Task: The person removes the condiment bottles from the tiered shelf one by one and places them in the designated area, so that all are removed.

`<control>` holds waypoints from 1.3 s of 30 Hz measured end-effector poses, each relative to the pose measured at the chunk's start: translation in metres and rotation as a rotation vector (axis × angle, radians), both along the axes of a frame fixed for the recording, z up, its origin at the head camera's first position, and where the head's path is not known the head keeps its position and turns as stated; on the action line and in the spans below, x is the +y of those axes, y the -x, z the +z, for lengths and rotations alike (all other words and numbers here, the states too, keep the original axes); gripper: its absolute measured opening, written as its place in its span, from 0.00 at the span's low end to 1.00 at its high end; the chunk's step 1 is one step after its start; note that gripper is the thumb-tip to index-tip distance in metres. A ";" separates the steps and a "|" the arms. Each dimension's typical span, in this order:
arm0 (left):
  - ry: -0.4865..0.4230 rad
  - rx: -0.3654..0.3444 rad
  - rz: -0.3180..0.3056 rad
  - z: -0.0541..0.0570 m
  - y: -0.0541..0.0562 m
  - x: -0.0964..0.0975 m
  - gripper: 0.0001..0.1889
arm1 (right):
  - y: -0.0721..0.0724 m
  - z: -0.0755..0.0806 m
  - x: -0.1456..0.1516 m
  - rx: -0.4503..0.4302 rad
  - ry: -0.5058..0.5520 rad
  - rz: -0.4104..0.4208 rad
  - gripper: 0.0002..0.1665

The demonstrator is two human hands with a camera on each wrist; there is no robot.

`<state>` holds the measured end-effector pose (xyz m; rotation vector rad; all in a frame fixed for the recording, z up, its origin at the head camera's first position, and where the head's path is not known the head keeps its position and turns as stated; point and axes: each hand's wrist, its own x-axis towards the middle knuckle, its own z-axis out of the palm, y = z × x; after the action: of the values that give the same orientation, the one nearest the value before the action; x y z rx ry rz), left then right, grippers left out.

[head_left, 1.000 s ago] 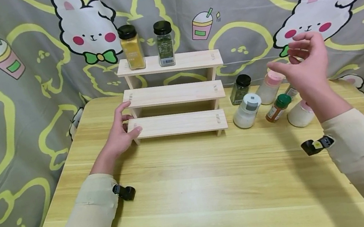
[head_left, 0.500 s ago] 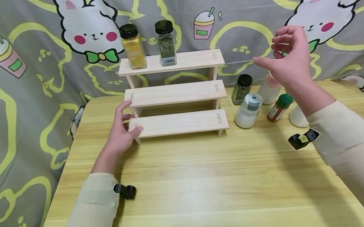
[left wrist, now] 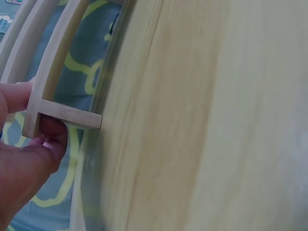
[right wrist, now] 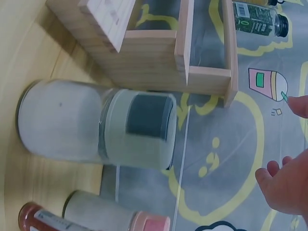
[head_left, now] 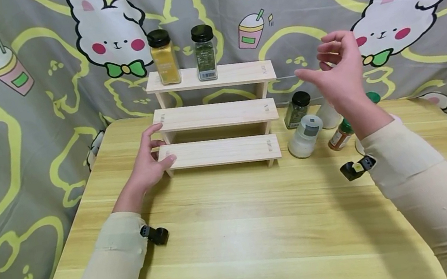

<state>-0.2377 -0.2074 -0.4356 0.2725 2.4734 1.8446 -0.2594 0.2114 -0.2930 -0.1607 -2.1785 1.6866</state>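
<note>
My left hand (head_left: 145, 165) grips the left end of a three-tier wooden spice rack (head_left: 225, 151), its thumb on the lowest board. In the left wrist view, the thumb and fingers clasp the rack's end (left wrist: 62, 113). My right hand (head_left: 338, 68) hangs in the air above the jars at the right, fingers loosely bent and holding nothing. On the top tier stand a black-capped jar of yellow powder (head_left: 166, 62) and a black-capped jar of green herbs (head_left: 205, 53). The two lower tiers carry nothing.
Right of the rack stand a green herb jar (head_left: 297, 110), a white jar with a grey-marked lid (head_left: 305, 138) and a small red-brown bottle with green cap (head_left: 339, 139). The right arm partly hides more jars behind it. A patterned curtain (head_left: 295, 9) closes off the table's back.
My right hand has moved left through the air, from above the right-hand jars toward the rack. My left hand keeps its grip in the same place, and the jars stand unmoved.
</note>
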 end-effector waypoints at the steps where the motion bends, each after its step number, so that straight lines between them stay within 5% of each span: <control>1: 0.000 0.000 0.005 -0.003 0.002 -0.001 0.47 | 0.001 0.000 -0.002 0.002 0.003 0.005 0.43; 39: -0.006 0.033 0.021 -0.008 0.004 -0.002 0.47 | 0.038 -0.009 -0.079 0.033 0.066 0.110 0.42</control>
<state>-0.2420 -0.2095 -0.4441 0.2800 2.5022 1.8709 -0.2978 0.1325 -0.3024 -0.0301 -2.1445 1.8082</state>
